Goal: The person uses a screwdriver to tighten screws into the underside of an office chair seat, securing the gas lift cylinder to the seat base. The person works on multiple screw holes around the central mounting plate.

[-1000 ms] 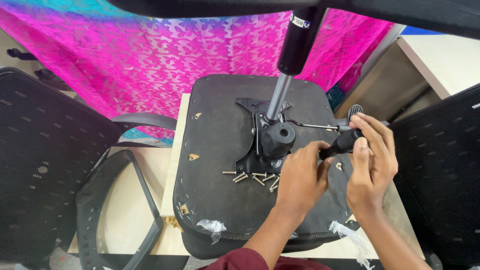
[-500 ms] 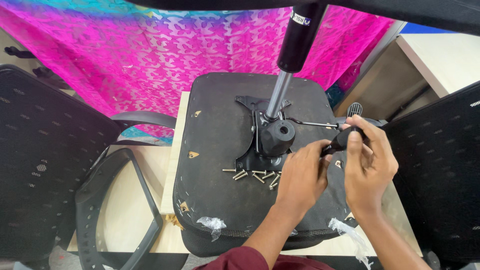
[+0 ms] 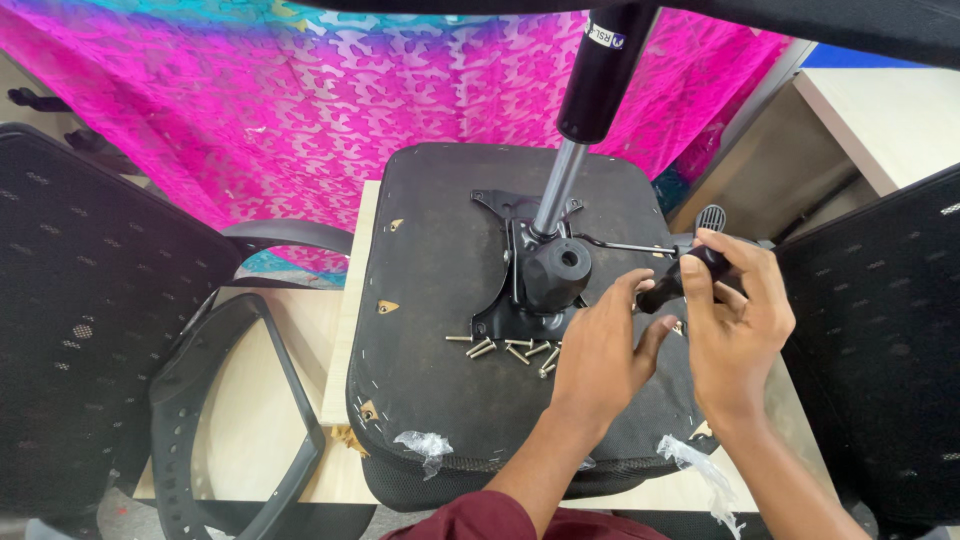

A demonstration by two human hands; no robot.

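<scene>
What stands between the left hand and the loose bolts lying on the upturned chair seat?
Nothing visible. The left hand hovers just right of the loose bolts, with only bare seat underside between them. The right hand holds a black handle further right.

screws [image 3: 510, 349] on seat underside [image 3: 440, 390] | before mechanism plate [image 3: 530, 270] | armrest [image 3: 215, 420] apparently left

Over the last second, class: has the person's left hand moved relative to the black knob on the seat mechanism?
Yes. The left hand has drawn back from the right hand and opened, dropping lower against the black knob, which stayed put.
</scene>
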